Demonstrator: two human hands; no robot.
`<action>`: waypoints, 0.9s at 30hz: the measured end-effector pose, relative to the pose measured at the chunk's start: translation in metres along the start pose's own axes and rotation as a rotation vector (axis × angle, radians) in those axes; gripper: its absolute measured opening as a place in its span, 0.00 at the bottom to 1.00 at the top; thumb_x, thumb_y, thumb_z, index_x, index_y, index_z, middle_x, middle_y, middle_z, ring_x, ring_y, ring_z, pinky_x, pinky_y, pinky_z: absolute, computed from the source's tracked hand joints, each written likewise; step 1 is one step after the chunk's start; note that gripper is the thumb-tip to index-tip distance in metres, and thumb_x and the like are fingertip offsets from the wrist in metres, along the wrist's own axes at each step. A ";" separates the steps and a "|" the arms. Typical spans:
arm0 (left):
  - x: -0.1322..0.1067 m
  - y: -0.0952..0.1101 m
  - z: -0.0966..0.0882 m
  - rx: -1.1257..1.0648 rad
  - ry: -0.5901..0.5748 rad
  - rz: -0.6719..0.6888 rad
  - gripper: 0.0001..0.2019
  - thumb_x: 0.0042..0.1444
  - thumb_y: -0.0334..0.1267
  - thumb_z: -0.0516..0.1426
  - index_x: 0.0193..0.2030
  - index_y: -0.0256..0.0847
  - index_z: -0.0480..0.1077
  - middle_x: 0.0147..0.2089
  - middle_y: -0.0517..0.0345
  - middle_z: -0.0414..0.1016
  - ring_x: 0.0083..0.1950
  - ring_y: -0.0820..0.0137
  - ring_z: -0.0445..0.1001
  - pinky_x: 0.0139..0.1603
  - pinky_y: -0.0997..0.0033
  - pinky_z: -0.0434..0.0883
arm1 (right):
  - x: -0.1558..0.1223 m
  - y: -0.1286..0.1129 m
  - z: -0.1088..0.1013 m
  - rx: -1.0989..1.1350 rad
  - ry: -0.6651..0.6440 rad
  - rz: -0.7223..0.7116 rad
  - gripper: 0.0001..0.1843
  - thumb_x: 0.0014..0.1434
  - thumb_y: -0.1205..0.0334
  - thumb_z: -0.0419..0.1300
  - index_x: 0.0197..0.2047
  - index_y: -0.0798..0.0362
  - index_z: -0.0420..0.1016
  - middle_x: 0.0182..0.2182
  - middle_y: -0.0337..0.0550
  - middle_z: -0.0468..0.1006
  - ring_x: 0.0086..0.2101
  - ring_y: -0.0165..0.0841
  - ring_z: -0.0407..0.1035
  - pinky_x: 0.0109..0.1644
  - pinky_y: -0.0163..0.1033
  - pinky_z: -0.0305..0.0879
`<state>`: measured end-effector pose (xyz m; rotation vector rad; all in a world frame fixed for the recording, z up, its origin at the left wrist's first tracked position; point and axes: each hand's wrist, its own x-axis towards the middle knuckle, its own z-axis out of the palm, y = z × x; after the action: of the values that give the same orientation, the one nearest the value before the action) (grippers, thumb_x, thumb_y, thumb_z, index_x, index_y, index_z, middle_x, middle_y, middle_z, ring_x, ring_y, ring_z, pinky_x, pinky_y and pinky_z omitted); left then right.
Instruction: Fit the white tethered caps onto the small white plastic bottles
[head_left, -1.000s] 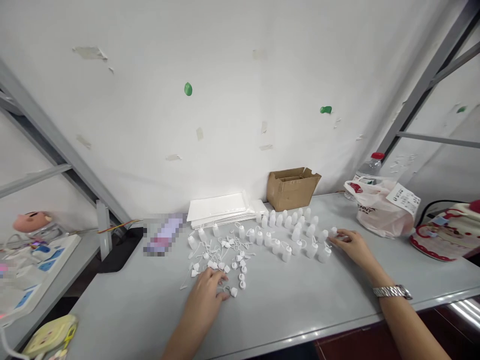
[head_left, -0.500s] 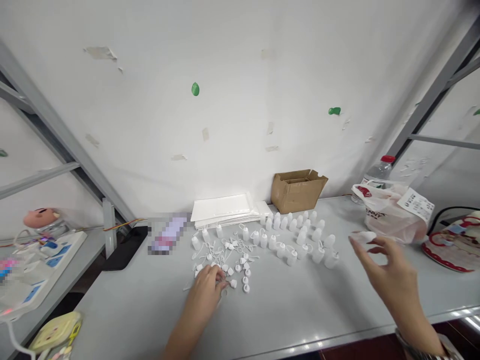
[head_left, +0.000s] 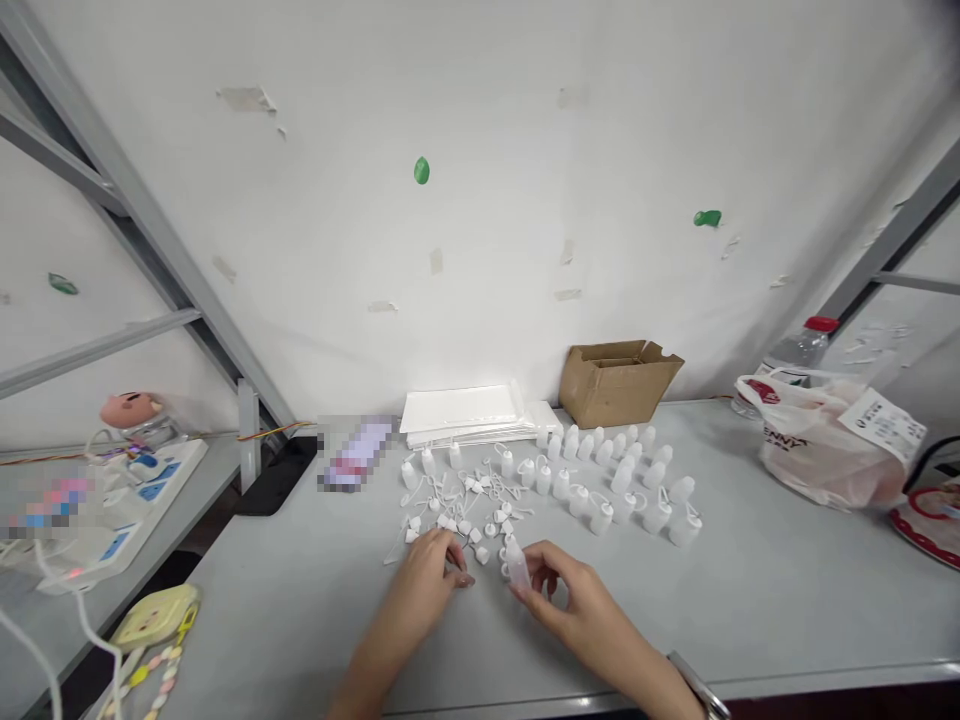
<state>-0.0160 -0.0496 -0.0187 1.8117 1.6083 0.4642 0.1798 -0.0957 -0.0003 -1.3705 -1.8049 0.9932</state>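
My right hand (head_left: 562,590) pinches a small translucent white dropper bottle (head_left: 517,565) upright, slightly tilted, just above the grey table. To its left, my left hand (head_left: 435,575) rests low over the table with fingers curled toward the thumb; whether anything is between them is hidden. Beyond the left hand lies a loose pile of small white caps with straps (head_left: 469,500). A white cap (head_left: 482,555) sits just right of the left fingertips. Several similar bottles stand in rows to the right, some with strapped caps on, such as the capped bottle (head_left: 601,518).
A brown cardboard box (head_left: 619,395) and a stack of white sheets (head_left: 465,410) stand by the wall. At right are a plastic bag (head_left: 825,450) and a red-capped bottle (head_left: 806,350). A power strip (head_left: 161,510) and yellow case (head_left: 157,615) lie left.
My right hand has come from the far right to the middle with the bottle, near my left hand. The left hand stays by the caps. The view has shifted slightly left.
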 end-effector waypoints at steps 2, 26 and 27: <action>0.001 0.001 0.000 -0.056 0.023 -0.012 0.03 0.42 0.33 0.54 0.27 0.41 0.67 0.31 0.58 0.70 0.38 0.66 0.68 0.40 0.69 0.63 | 0.001 -0.001 0.002 0.022 0.010 0.006 0.05 0.55 0.61 0.55 0.35 0.52 0.67 0.29 0.38 0.71 0.31 0.31 0.66 0.35 0.34 0.62; -0.016 0.052 -0.005 -0.958 0.176 0.017 0.14 0.49 0.46 0.58 0.37 0.39 0.76 0.41 0.52 0.79 0.46 0.61 0.73 0.51 0.64 0.66 | 0.011 -0.017 0.016 -0.011 0.238 -0.172 0.04 0.57 0.62 0.55 0.36 0.53 0.67 0.29 0.40 0.69 0.29 0.31 0.64 0.35 0.37 0.64; -0.016 0.053 -0.005 -0.972 0.172 0.012 0.13 0.48 0.45 0.58 0.36 0.39 0.76 0.41 0.52 0.79 0.46 0.61 0.73 0.51 0.63 0.66 | 0.011 -0.017 0.017 -0.032 0.249 -0.193 0.04 0.57 0.63 0.54 0.36 0.53 0.67 0.29 0.41 0.69 0.29 0.31 0.64 0.35 0.37 0.64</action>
<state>0.0166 -0.0648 0.0230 1.0470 1.1354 1.1828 0.1550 -0.0911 0.0071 -1.2503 -1.7325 0.6641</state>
